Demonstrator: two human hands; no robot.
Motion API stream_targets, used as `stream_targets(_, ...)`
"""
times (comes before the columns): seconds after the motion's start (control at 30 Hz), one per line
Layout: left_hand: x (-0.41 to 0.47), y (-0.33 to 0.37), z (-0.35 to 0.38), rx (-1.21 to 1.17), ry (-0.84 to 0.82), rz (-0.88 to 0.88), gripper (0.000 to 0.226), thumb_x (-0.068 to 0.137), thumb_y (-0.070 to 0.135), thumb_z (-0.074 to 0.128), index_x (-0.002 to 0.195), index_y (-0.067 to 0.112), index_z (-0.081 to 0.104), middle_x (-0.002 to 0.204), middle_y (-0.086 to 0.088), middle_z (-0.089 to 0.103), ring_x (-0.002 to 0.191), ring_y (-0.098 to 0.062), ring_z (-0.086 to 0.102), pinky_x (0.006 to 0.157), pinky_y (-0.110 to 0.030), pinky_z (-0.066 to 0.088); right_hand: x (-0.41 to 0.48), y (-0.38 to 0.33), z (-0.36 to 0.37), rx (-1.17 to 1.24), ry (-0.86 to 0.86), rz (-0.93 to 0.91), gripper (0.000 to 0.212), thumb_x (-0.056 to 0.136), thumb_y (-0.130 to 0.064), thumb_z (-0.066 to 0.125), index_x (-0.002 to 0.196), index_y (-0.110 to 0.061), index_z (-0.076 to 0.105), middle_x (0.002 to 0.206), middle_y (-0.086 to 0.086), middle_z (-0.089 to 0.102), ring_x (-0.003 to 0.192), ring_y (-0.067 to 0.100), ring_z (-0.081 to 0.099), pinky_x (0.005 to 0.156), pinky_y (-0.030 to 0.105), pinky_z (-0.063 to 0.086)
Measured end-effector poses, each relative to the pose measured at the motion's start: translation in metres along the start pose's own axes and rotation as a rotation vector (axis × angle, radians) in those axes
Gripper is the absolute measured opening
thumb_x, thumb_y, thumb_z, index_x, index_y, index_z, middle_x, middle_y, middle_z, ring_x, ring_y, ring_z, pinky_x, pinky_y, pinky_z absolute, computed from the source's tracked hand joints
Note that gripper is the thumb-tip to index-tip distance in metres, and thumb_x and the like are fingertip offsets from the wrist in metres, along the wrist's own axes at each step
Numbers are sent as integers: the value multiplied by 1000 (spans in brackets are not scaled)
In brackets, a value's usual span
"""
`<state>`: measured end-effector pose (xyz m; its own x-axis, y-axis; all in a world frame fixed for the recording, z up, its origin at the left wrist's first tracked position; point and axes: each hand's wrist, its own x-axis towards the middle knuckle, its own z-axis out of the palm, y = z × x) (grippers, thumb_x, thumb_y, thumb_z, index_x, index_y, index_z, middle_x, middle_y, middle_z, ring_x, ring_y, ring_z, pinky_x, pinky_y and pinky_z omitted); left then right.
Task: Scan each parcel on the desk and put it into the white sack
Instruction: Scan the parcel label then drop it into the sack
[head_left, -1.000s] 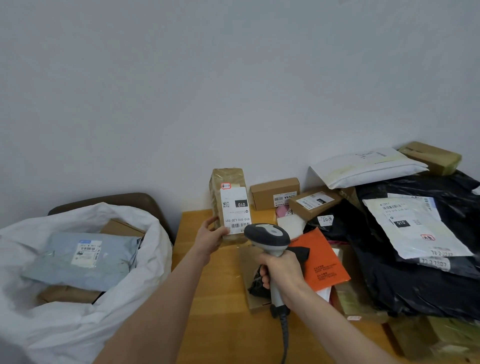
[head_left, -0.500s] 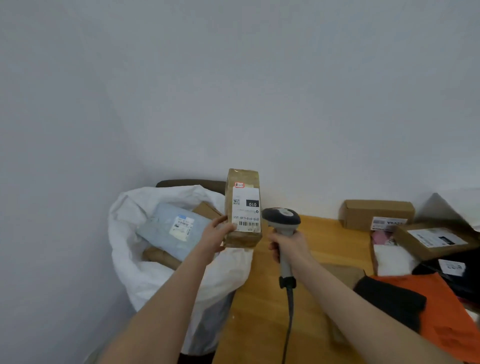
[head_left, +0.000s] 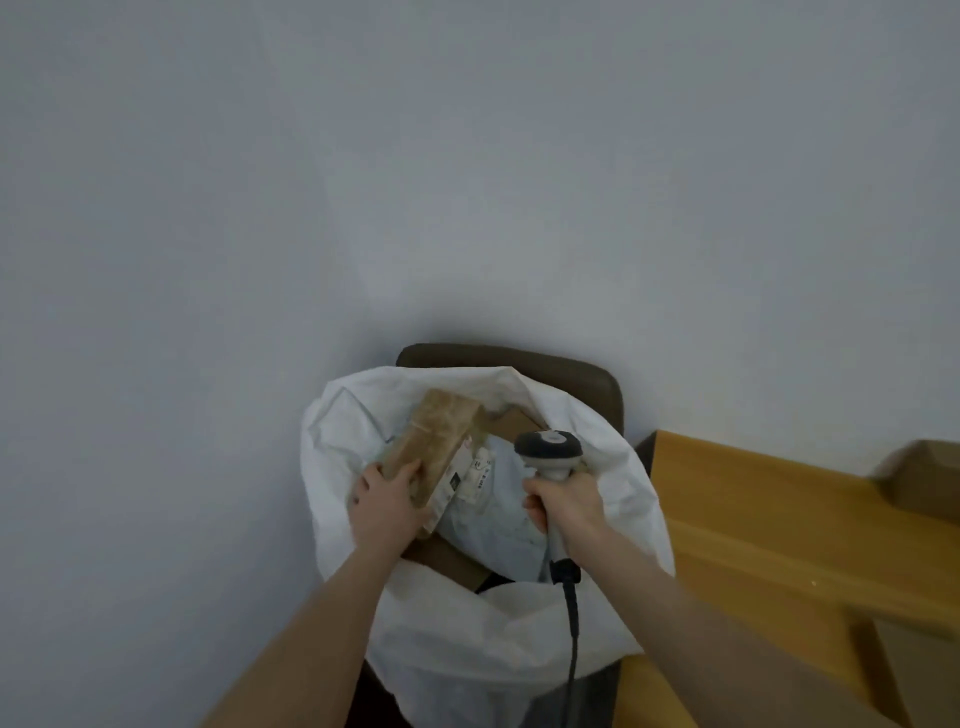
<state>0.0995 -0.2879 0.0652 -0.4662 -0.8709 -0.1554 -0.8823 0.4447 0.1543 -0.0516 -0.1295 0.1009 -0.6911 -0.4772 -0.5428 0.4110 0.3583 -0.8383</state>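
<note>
Head view: wooden desk (head_left: 753, 519) beside plain wall (head_left: 467, 156).

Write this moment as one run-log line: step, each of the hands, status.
step: bagging | left hand: holds brown parcel over white sack | right hand: grips scanner | status: parcel not yet released

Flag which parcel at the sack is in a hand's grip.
The brown tape-wrapped box, held by the left hand over the white sack; the pale grey mailer beneath lies loose inside.

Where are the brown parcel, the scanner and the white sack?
brown parcel (head_left: 435, 437), head view, taped upper face.
scanner (head_left: 548, 448), head view, dark head.
white sack (head_left: 467, 639), head view, near wall.
</note>
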Motion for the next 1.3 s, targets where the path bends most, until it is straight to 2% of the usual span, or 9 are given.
stream_targets(0.1, 23, 0, 8, 141, 26, 23, 64, 88, 47, 53, 145, 32, 28, 145, -18, 27, 132, -36, 32, 109, -45, 27, 17, 3, 18, -59, 18, 1, 5, 82, -7, 67, 79, -6, 63, 66, 9, 64, 57, 19, 59, 53, 29, 49)
stream_targets(0.17, 36, 10, 13, 191, 47, 83, 65, 93, 42, 48, 148, 20, 22, 150, -17, 21, 136, -34, 29, 108, -43, 32, 28, 6, 23, -106, 19, -5, 12, 82, -11, 69, 90, -9, 61, 78, 11, 64, 71, 24, 63, 64, 37, 56)
stream_targets(0.27, 50, 17, 25, 149, 44, 170, 61, 99, 31, 40, 152, 18, 13, 156, -9, 17, 142, -28, 22, 106, -39, 36, 41, 11, 27, -140, -9, 27, 18, 81, -14, 71, 93, -14, 58, 88, 11, 62, 83, 27, 62, 80, 47, 57)
stream_targets(0.37, 66, 15, 31, 103, 0, 132, 59, 99, 25, 37, 152, 17, 12, 157, -6, 17, 142, -27, 22, 108, -40, 36, 51, 18, 27, -85, 13, 63, 20, 80, -14, 72, 95, -12, 60, 93, 14, 64, 88, 30, 63, 79, 47, 57)
stream_targets(0.57, 82, 25, 23, 27, -104, 47, 64, 97, 26, 40, 151, 8, 12, 156, -13, 18, 141, -34, 23, 112, -47, 28, 52, 17, 8, 32, 85, 93, 13, 84, -11, 71, 89, -1, 65, 76, 15, 70, 67, 26, 66, 78, 44, 57)
stream_targets(0.7, 72, 44, 6, 84, 3, 109, 68, 92, 36, 50, 147, 10, 19, 150, -16, 27, 136, -33, 31, 109, -42, 29, 39, 2, -13, 111, 140, 105, 14, 87, -12, 68, 84, 1, 64, 65, 15, 65, 56, 24, 60, 61, 36, 55)
stream_targets(0.87, 56, 119, -13, 148, 125, 371, 52, 97, 30, 39, 144, 12, 27, 144, -12, 36, 128, -25, 41, 102, -34, 35, 16, -17, -55, 199, 220, 108, 16, 87, -8, 67, 78, 2, 60, 58, 16, 59, 43, 21, 51, 46, 27, 43)
stream_targets(1.03, 15, 220, -9, 33, -4, 587, 58, 92, 25, 53, 143, 13, 31, 147, -11, 29, 132, -27, 34, 101, -37, 38, -6, -17, -126, 251, 378, 93, 18, 88, -13, 67, 80, 1, 60, 56, 13, 58, 43, 20, 49, 45, 26, 42)
stream_targets(1.3, -67, 368, 26, 27, -165, 866, 50, 94, 23, 51, 140, 12, 36, 142, -10, 33, 128, -28, 37, 96, -40, 44, -32, 1, -278, 330, 626, 137, 16, 89, -12, 66, 85, 2, 60, 61, 13, 59, 50, 22, 52, 52, 32, 45)
